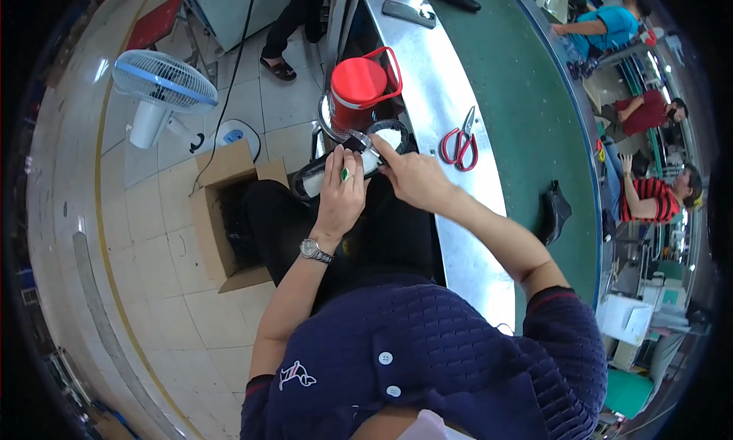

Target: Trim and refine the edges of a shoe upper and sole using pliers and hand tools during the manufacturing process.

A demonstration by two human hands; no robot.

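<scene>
While both forearms reach forward over the person's lap, the left hand (340, 192) lies curled over a black shoe piece with a white lining (332, 173), its fingers (336, 165) closed across the top of it. A green ring shows on one finger, and a metal wristwatch (314, 250) sits on that wrist. The right hand (412, 179) meets the same piece from the other side; its fingers (382, 148) are pinched together on the white edge near the far end, so both hands have hold of it. The piece is held above the lap, just in front of the desk's near edge and just below a red jug with a red handle (359, 88). A round black tub of white stuff (389, 134) stands right beside the right fingertips. On the steel desk (427, 66) lie red-handled scissors (460, 146), near the right hand, and a dark flat device (408, 14) farther off. A black scrap (556, 209) rests on the green belt (527, 111). On the floor at the left stand an open cardboard box (217, 218) and a white fan (162, 85). Other people sit along the belt at the right.
</scene>
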